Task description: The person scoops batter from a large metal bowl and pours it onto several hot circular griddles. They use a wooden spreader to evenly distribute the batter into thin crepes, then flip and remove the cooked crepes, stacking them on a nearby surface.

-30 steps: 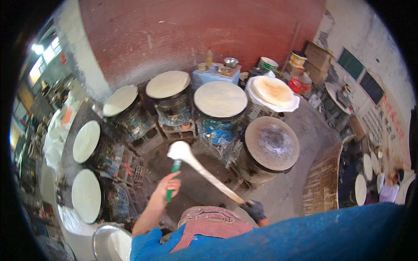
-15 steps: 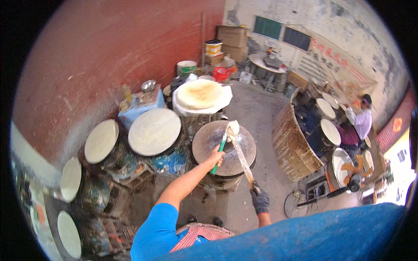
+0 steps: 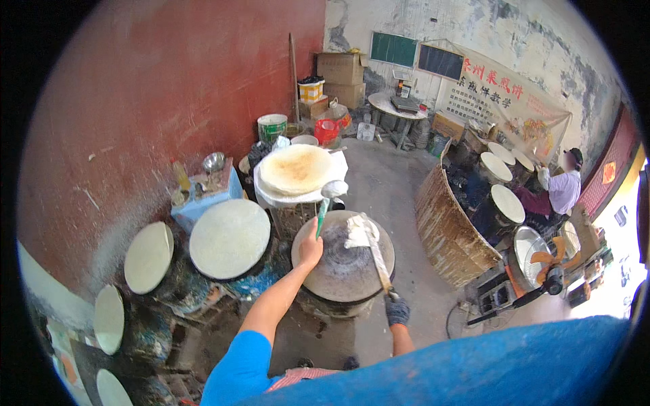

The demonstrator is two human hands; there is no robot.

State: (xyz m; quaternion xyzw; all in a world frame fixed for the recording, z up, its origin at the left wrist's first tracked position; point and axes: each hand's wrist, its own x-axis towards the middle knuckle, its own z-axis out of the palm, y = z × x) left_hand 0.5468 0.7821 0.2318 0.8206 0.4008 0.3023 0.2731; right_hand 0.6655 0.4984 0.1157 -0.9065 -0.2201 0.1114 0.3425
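My left hand (image 3: 311,247) is closed round the green handle of a ladle (image 3: 322,215), whose white-coated head is raised past the far edge of a round griddle (image 3: 336,281). My right hand (image 3: 397,311), in a dark glove, grips the near end of a long flat scraper (image 3: 380,260). The scraper's far end lies over the griddle against a lump of white batter (image 3: 356,233). Apart from that lump and a dark patch in its middle, the griddle's grey surface looks bare.
A stack of pancakes (image 3: 295,169) sits on a white-covered stand just beyond the griddle. Several pale-topped round griddles (image 3: 229,238) line the left side. To the right, a curved rusty panel (image 3: 445,227) stands before a seated person (image 3: 563,189) among more griddles, near an orange-bladed fan (image 3: 546,260).
The ladle has moved left and away from the scraper's end. The white batter that was bunched between the two tools now rests at the scraper on the griddle. The head view has shifted slightly.
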